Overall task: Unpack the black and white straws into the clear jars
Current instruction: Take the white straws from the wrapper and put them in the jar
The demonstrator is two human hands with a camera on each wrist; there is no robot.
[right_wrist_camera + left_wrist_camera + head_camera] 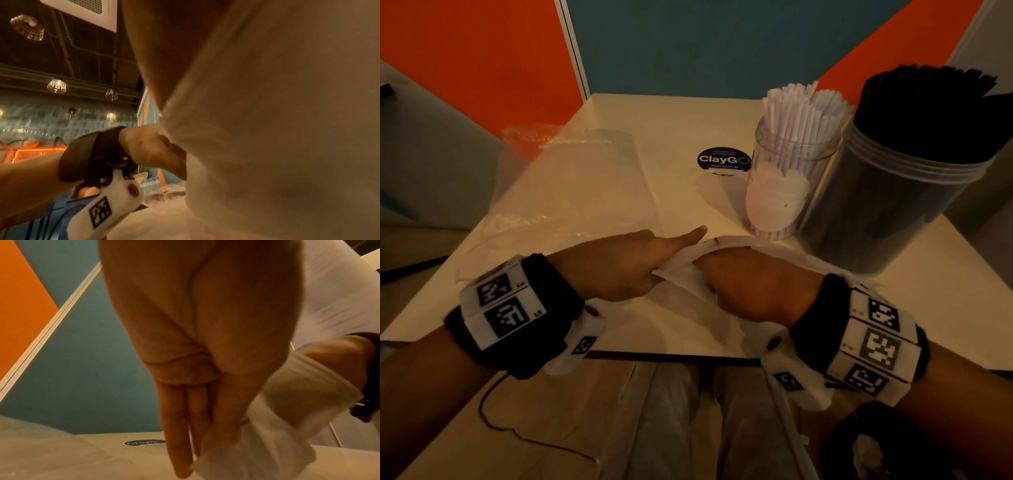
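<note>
At table edge, both hands grip white wrapper [681, 274]: left hand [619, 267] pinching, forefinger straight; right hand [750, 284] fisted.

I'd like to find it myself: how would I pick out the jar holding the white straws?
Look to the right side of the pale table, just right of the round dark ClayGo sticker. Two clear jars stand together; the white-straw jar is the smaller, left one, beside the bigger jar of black straws.
</note>
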